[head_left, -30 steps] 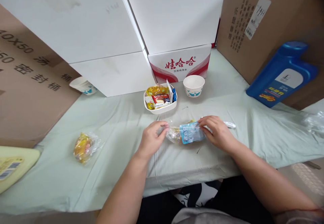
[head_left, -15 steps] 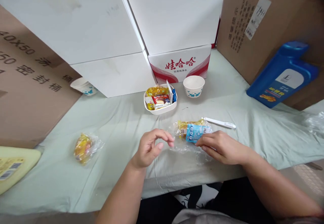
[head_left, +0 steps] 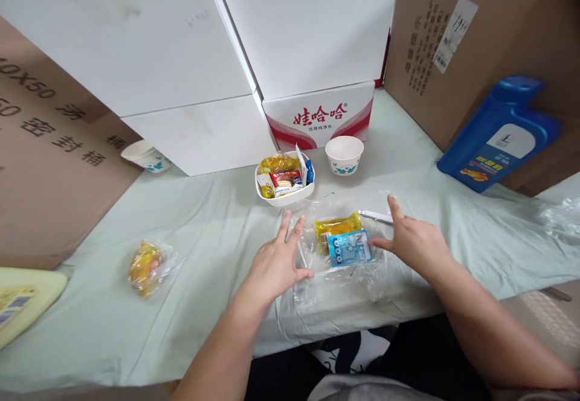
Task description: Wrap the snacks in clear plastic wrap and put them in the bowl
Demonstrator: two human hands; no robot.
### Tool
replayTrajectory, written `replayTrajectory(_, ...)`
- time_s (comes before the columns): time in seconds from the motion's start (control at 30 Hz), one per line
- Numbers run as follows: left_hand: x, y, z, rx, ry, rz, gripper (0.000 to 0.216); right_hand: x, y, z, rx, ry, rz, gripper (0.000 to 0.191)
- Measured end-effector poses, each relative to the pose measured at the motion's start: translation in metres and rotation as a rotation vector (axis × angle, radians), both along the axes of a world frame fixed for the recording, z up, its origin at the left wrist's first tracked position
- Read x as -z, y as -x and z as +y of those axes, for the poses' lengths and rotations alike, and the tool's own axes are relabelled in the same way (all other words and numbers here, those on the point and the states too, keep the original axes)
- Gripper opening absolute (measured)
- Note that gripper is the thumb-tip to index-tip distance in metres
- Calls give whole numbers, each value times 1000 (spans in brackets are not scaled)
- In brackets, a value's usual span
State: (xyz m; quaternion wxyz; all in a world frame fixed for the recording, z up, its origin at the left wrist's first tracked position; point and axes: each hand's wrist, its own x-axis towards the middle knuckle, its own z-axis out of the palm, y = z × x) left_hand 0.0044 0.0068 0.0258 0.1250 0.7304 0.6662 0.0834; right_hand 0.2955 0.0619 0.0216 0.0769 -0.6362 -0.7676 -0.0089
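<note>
A sheet of clear plastic film (head_left: 312,289) lies spread on the cloth in front of me. On it rest a yellow-wrapped snack (head_left: 339,224) and, partly overlapping its near edge, a blue-and-white packet (head_left: 348,249). My left hand (head_left: 278,262) is at the film's left side, fingers spread and holding nothing. At the right side, my right hand (head_left: 414,241) is likewise open, its thumb close to the blue packet. Whether either hand presses on the film I cannot tell. A white-handled utensil (head_left: 374,215), perhaps a knife, lies behind the film, partly hidden by my right hand.
A white bowl of wrapped snacks (head_left: 286,198) and a paper bowl (head_left: 344,156) stand further back. To the left lies a film-wrapped yellow bundle (head_left: 145,268). A blue bottle (head_left: 498,135) leans at the right, near a cardboard box (head_left: 453,99). White boxes (head_left: 312,32) line the back.
Both hands have opened and moved apart, the right one outward to the right. The film now lies flatter and wider, with the blue packet and yellow snack more exposed.
</note>
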Motion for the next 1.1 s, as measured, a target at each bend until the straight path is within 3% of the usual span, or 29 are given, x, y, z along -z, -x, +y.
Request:
replayTrajectory(0.1,-1,2,0,-21,-129,-37,75,-2,3,-1,-55,-191,254,59)
replayTrajectory(0.2,2,-6,-1,30,-335,-150,38,-3,18,-7,-449,-244,448,28)
replayTrajectory(0.23,5,-10,-1,85,-347,-178,40,-3,24,-8,-587,-207,452,28)
replayTrajectory(0.3,12,-16,1,213,-254,-192,73,0,39,-8,-747,-108,379,44)
replayTrajectory(0.4,21,-18,4,267,-2,-131,128,5,53,0,-706,41,214,78)
replayTrajectory(0.5,19,-13,4,237,157,-34,133,1,56,12,-598,186,106,93)
replayTrajectory(0.7,-1,-12,-4,219,260,118,128,-31,54,29,-652,372,7,52)
replayTrajectory(0.83,-3,-13,-8,188,248,139,131,-58,69,41,-544,354,138,46)
replayTrajectory(0.97,1,-11,-9,216,221,119,125,-83,108,63,-430,160,299,48)
replayTrajectory(1.1,5,-8,-7,246,209,87,119,-92,162,93,-523,-1,237,51)
